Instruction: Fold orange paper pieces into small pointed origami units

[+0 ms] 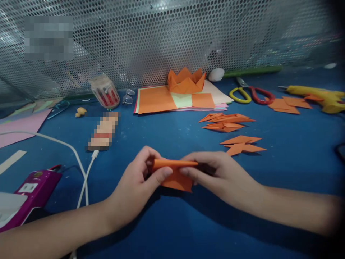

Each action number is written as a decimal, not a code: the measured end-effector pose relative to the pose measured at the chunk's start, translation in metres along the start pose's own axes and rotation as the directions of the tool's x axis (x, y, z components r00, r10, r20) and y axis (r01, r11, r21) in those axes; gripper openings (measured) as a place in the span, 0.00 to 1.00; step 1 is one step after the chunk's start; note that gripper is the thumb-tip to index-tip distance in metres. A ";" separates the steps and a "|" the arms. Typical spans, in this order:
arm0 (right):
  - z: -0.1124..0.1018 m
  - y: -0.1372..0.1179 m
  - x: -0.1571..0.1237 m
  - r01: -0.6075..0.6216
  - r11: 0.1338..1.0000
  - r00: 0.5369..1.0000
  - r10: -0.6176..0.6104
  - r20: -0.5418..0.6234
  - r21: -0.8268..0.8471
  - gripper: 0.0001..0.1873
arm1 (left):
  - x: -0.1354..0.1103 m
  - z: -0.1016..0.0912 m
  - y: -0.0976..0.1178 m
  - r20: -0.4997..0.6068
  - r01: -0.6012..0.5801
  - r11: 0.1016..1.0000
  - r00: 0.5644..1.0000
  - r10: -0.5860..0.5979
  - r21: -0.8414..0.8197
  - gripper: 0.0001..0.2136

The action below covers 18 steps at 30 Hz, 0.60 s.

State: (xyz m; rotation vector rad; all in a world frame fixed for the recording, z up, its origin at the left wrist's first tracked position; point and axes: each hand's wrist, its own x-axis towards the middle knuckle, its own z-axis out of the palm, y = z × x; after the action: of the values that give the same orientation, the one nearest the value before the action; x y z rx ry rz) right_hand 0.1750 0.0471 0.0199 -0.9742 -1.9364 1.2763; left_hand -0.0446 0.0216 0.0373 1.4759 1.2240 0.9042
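Observation:
My left hand (pixel 140 183) and my right hand (pixel 215 174) both pinch a small folded orange paper (pixel 176 176) just above the blue table (pixel 172 223). The left fingers grip its left end and the right fingers grip its right edge. The upper edge of the paper is folded over into a narrow strip. Beyond my right hand lie two piles of folded orange paper pieces, one (pixel 242 144) close by and one (pixel 225 122) farther back.
A stack of coloured sheets (pixel 164 100) with an orange folded crown (pixel 185 81) sits at the back centre. Scissors (pixel 252 94) and a yellow glue gun (pixel 320 97) lie back right. A jar (pixel 105 91), white cables (pixel 81 162), a purple device (pixel 32 190) and pink paper (pixel 18 126) are left. Perforated metal mesh (pixel 161 36) closes the back.

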 end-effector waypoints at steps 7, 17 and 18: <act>0.004 -0.007 0.010 -0.258 0.884 0.964 0.262 0.045 0.388 0.24 | 0.011 0.007 0.005 0.053 0.262 0.862 0.963 -0.265 -0.433 0.19; 0.008 -0.005 0.010 -0.198 0.869 0.980 0.181 0.081 0.454 0.22 | 0.007 0.006 0.000 0.258 0.277 0.945 0.939 -0.229 -0.171 0.20; 0.008 -0.004 0.010 -0.186 0.884 0.982 0.179 0.058 0.430 0.21 | 0.007 0.005 0.000 0.261 0.276 0.947 0.938 -0.229 -0.161 0.20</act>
State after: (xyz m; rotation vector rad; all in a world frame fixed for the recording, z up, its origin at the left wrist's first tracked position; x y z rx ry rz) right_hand 0.1624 0.0504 0.0219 -0.9263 -1.4952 1.7354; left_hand -0.0381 0.0277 0.0354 1.1978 1.0832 0.6316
